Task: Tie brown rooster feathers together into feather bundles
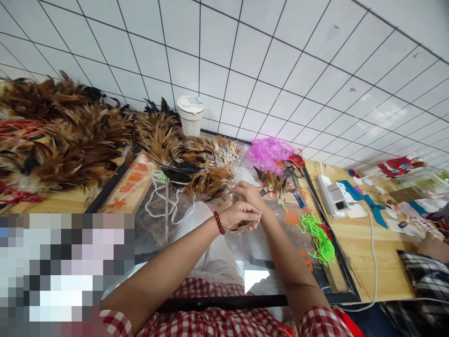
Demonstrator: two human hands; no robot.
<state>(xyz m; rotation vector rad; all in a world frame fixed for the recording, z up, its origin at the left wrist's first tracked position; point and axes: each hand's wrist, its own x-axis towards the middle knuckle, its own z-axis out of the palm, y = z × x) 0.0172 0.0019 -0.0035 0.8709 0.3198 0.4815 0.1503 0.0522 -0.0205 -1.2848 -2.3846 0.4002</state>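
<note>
My left hand, with a red bead bracelet at the wrist, is closed on a small bunch of brown feathers that shows below its fingers. My right hand lies just beyond it, the wrist crossing by the left fingertips. Its fingers are curled toward the left, and what they hold is partly hidden. Beyond both hands lies a heap of brown and black feathers. A small tied feather bunch lies to the right, near a blue-handled tool.
Bright green ties lie on the glass-topped table at right. A purple plastic bag and a white lidded bin stand by the tiled wall. A power strip with a white cable is farther right, near another person's plaid sleeve. Feather piles cover the left.
</note>
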